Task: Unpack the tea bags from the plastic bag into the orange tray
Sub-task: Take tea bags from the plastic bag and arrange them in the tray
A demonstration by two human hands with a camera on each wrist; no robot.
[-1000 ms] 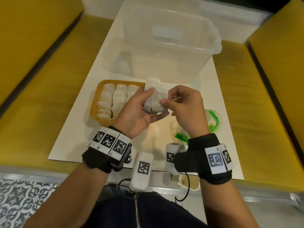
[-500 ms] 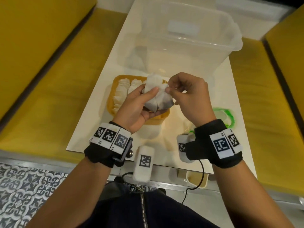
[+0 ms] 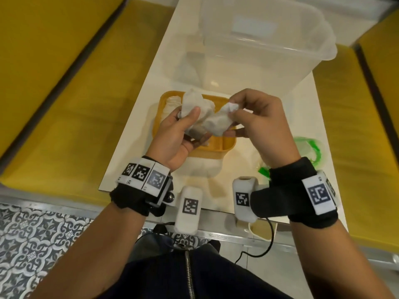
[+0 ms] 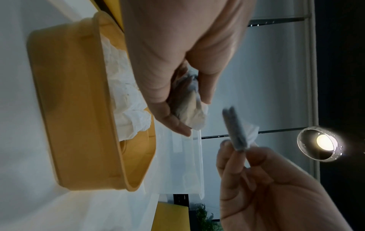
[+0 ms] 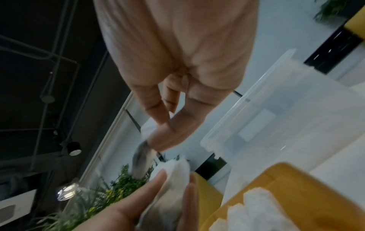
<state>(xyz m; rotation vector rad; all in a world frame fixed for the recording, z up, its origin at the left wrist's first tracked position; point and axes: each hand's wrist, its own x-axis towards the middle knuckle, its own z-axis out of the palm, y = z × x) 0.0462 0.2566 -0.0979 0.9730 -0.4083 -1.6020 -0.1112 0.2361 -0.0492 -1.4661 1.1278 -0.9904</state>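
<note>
A bunch of white tea bags [image 3: 194, 108] is held up at the middle of the frame, one bag [image 3: 220, 120] pulled to the right. Behind it the orange tray [image 3: 218, 145] holds more white bags [image 3: 171, 104] at its left. The crumpled clear plastic bag [image 3: 306, 147] with green edge lies at the right.

both forearms are bare. the left hand [image 3: 172, 134] and the right hand [image 3: 262, 124] each end at a black fabric wrist band. white blocks printed with black square codes sit on top of both bands, three in a row on the left one. a white camera pod with its own code hangs off each wrist, and a thin black cable trails from the right one. a dark zipped garment covers the torso.
</note>
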